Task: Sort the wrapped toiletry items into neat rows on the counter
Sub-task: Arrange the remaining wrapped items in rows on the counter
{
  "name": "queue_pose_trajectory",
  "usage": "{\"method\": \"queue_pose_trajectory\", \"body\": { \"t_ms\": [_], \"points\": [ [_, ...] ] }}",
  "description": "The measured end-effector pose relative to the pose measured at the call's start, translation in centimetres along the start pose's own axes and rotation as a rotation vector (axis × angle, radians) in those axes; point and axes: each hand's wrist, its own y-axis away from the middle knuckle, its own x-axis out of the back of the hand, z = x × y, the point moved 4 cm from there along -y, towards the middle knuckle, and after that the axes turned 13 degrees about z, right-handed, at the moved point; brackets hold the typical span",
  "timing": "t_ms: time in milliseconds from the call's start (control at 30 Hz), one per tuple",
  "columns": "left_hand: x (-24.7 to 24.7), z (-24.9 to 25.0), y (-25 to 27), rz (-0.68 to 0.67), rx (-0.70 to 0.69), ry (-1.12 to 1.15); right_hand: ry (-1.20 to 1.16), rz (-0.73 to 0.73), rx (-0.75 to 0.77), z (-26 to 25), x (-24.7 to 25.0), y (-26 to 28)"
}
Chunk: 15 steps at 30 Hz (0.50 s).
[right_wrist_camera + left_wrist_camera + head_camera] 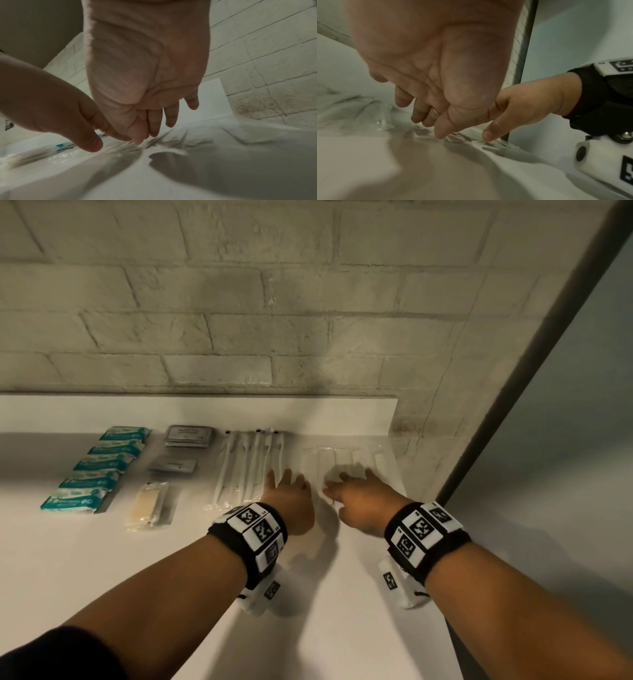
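Both my hands reach flat over the white counter (102, 559), side by side. My left hand (286, 479) lies with straight fingers at the near right end of the wrapped white toothbrushes (250, 467). My right hand (346, 484) rests with extended fingers on a pile of clear flat packets (346, 458). In the left wrist view the left hand (426, 119) and the right hand (522, 108) each touch a thumb tip to crinkled clear wrapping (453, 139). From the right wrist, the right hand (154, 128) presses fingertips into the wrapping (223, 142). Neither hand grips anything.
A column of teal packets (102, 465) lies at the far left. Dark grey sachets (188, 436) and a yellowish wrapped item (149, 505) follow to the right. A brick wall (308, 320) stands behind the counter. A dark frame (513, 388) bounds the right side.
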Motion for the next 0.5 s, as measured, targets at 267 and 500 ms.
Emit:
{"method": "queue_pose_trajectory", "body": {
  "t_ms": [267,500],
  "points": [
    [-0.1,-0.2,0.3,-0.051,0.008,-0.02,-0.062,-0.019,-0.034,-0.3,-0.4,-0.8],
    [0.3,1.5,0.3,0.04,-0.131,0.027,-0.056,0.093,-0.211,1.2,-0.2,0.1]
  ]
}}
